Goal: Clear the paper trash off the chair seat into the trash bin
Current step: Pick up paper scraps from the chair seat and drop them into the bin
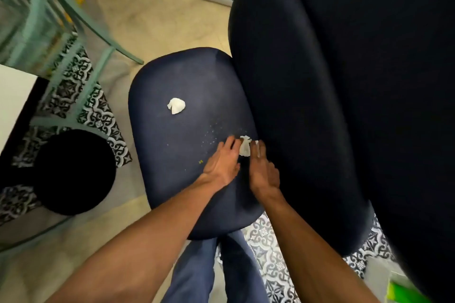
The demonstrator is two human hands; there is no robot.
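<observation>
Paper wad [245, 149] sits on the blue chair seat [172, 155], pressed between left hand [221, 165] and right hand [264, 174], fingers straight (chair back [332, 106] crowds close). A second wad [176, 106] lies mid-seat. Black trash bin [73, 172] stands left.

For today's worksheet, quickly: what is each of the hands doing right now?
Left hand: open, fingertips touching the crumpled white paper scrap on the dark blue padded chair seat.
Right hand: open, fingers straight against the scrap's other side.
</observation>
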